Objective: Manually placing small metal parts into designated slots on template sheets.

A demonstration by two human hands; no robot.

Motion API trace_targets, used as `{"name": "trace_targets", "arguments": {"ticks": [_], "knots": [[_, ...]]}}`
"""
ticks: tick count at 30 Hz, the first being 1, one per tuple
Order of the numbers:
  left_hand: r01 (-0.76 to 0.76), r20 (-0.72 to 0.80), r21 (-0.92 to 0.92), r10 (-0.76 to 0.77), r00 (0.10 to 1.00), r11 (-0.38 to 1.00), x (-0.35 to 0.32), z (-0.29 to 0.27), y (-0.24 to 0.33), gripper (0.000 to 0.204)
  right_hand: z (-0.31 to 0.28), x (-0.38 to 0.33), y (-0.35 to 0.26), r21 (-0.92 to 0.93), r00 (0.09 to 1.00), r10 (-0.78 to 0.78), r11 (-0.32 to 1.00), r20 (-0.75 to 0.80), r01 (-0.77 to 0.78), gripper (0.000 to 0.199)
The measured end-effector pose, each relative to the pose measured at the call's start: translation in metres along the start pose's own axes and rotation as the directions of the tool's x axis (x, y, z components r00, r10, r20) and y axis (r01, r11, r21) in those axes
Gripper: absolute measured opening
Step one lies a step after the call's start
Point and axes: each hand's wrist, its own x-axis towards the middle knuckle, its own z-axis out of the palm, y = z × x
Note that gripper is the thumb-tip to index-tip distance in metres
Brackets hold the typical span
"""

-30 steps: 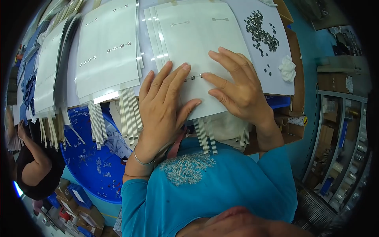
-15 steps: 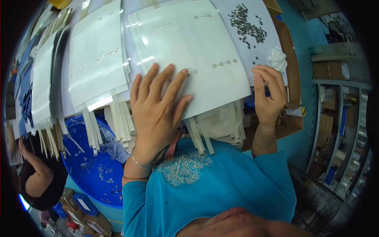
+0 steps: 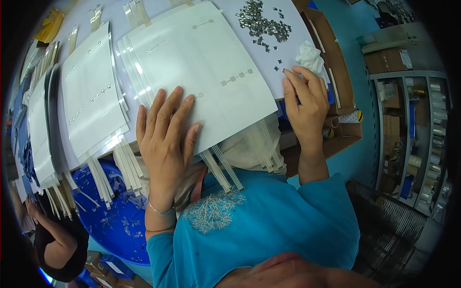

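My left hand (image 3: 165,137) lies flat on the top white sheet (image 3: 211,62) of a stack, fingers spread. Small grey printed marks dot this sheet, one of them beside my left index fingertip. Pale flat ribbon tails (image 3: 221,168) hang from the stack over the table's near edge. To the right of the sheet, my right hand (image 3: 307,98) is raised with thumb and index finger close together. A tiny dark metal piece (image 3: 284,70) shows at its index fingertip. Just beyond lies a scattered heap of small shiny metal pieces (image 3: 269,24).
A crumpled white cloth or tissue (image 3: 310,58) sits beyond my right hand, near a cardboard box (image 3: 336,62). More sheet stacks (image 3: 89,91) lie to the left. Below them is a blue tub (image 3: 115,225) with scraps. Another person's arm (image 3: 53,228) shows at far left; shelves (image 3: 408,125) stand right.
The view has swung, so the table things appear farther left. My left hand has slid slightly left on the sheet, uncovering more of a printed mark. My right hand stays near the loose metal pieces.
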Motion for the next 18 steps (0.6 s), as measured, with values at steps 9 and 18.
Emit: {"name": "trace_targets", "arguments": {"ticks": [9, 18], "knots": [[0.01, -0.061, -0.089, -0.016, 0.998, 0.996, 0.0, 0.001, -0.002, 0.059, -0.015, 0.0, 0.015, 0.052, 0.998, -0.001, 0.999, 0.061, -0.002, 0.019], [0.027, -0.054, -0.138, -0.035, 0.998, 0.99, 0.005, -0.004, 0.002, 0.071, -0.002, 0.034, -0.035, 0.455, 0.905, -0.406, 0.835, 0.126, 0.311, 0.034]]}}
